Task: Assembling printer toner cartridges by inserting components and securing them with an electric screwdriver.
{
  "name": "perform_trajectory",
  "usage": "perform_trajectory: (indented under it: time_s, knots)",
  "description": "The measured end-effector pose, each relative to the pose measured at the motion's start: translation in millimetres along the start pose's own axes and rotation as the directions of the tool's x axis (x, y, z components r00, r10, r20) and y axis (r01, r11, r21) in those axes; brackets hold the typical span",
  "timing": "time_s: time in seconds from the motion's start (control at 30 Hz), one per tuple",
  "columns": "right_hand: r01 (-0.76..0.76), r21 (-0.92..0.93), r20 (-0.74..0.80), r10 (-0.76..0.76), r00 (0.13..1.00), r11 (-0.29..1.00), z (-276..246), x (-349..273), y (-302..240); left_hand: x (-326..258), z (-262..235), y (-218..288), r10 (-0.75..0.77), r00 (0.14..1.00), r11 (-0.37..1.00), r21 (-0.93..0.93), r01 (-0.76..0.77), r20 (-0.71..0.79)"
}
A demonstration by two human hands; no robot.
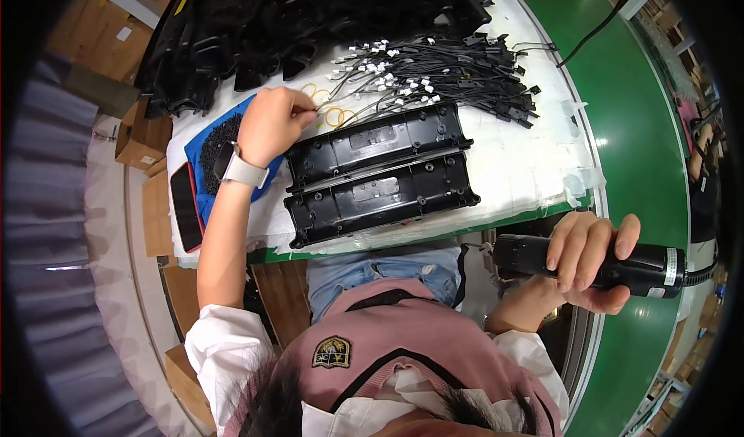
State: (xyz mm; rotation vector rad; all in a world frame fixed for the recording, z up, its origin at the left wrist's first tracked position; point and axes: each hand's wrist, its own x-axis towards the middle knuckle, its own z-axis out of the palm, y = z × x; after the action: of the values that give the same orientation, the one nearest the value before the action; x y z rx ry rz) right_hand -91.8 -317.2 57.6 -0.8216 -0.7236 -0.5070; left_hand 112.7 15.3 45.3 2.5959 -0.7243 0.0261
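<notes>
Counter (pixel 535 165): white top, frayed at the right-hand corner, green edge along the front.
Black trays (pixel 384 190): two, long, side by side at the front middle of the counter, hollow side up.
Left hand (pixel 267 123): over the blue cloth, by the far tray's left end, near the yellow bands (pixel 335 117). Grip: fingers curled in; can't tell from here if anything's pinched.
Right hand (pixel 580 251): grip wrapped round a black power tool (pixel 647 271), held level past the counter's front right corner, cord (pixel 701 275) off its right end.
Blue cloth (pixel 236 119): left side, heap of small black bits (pixel 219 154) on it, phone (pixel 186 208) beside.
Back: black plastic parts (pixel 310 6) piled up; cables (pixel 473 72) with white plugs to their right.
Room: grey curtain (pixel 54 228) and cardboard boxes (pixel 143 138) left, glossy green surface (pixel 639 165) right.
</notes>
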Motion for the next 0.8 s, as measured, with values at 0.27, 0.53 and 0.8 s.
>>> perform_trajectory:
  time_s: [0.27, 0.53, 0.8]
  knots:
    - [-0.034, -0.013, 0.029, 0.035, 0.999, 0.999, 13.8, 5.3, 6.8, 31.6, 8.0, 16.1, -0.087, 0.977, 0.501, -0.856, -0.128, -0.197]
    - [-0.241, 0.095, 0.385, 0.187, 0.904, 0.966, 20.7, 37.4, 2.9, -10.2, 14.3, 40.4, 0.12, 0.957, 0.931, -0.304, -0.2, -0.263]
    - [-0.466, 0.125, 0.639, 0.289, 0.713, 0.876, 45.7, 96.7, 48.1, -5.2, 40.1, 25.7, 0.455, 0.877, 0.88, -0.072, -0.469, -0.153]
